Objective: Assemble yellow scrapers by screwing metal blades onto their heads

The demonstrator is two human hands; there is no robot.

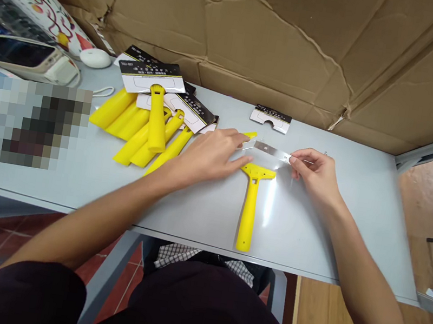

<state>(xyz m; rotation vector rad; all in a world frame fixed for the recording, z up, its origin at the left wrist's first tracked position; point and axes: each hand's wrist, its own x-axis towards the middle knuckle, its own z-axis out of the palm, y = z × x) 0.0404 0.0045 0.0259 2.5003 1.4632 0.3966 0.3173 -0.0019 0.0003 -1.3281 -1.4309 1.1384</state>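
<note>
A thin metal blade (pixel 271 150) is pinched at its right end by my right hand (pixel 313 172). My left hand (pixel 218 151) is near the blade's left end, its thumb apart from the fingers, and a small yellow piece (pixel 250 134) shows at its fingertips. Whether the fingers grip that piece is unclear. Below the blade lies a yellow scraper handle (pixel 248 211) with its wide head towards the blade; my left thumb tip is by the head's left corner.
Several yellow scrapers (pixel 157 120) with black-and-white cards (pixel 151 78) are piled at left. One card (pixel 270 119) lies near the cardboard wall (pixel 260 43). Further left are a phone (pixel 16 51), a white mouse (pixel 95 58) and a bottle (pixel 47 9).
</note>
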